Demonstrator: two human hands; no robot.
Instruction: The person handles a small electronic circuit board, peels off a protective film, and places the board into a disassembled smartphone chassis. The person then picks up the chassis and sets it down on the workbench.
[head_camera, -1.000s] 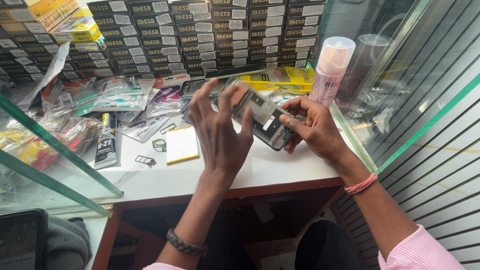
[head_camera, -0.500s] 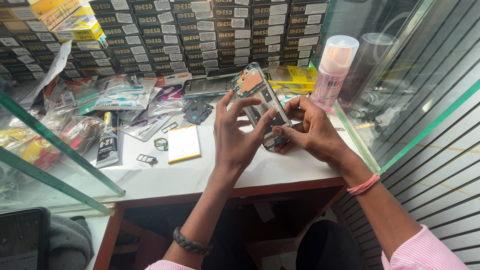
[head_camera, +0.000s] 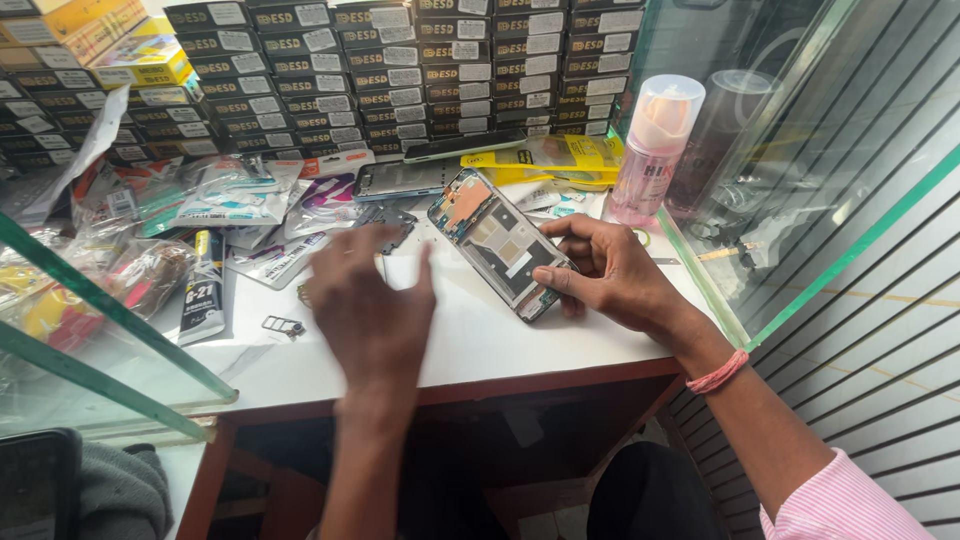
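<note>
Head view looks down on a white counter (head_camera: 470, 340). Right hand (head_camera: 610, 275) grips an opened phone (head_camera: 498, 243) by its lower end, thumb and fingers pinching the edges; the phone lies tilted, its top pointing toward eleven o'clock, circuit side up. Left hand (head_camera: 368, 305), blurred, hovers over the counter at nine o'clock of the phone, fingers loosely spread and holding nothing. A glue tube (head_camera: 203, 288) lies farther out at nine o'clock. A pink spray bottle (head_camera: 650, 150) stands at one o'clock, with stacked boxes (head_camera: 400, 75) along twelve o'clock.
</note>
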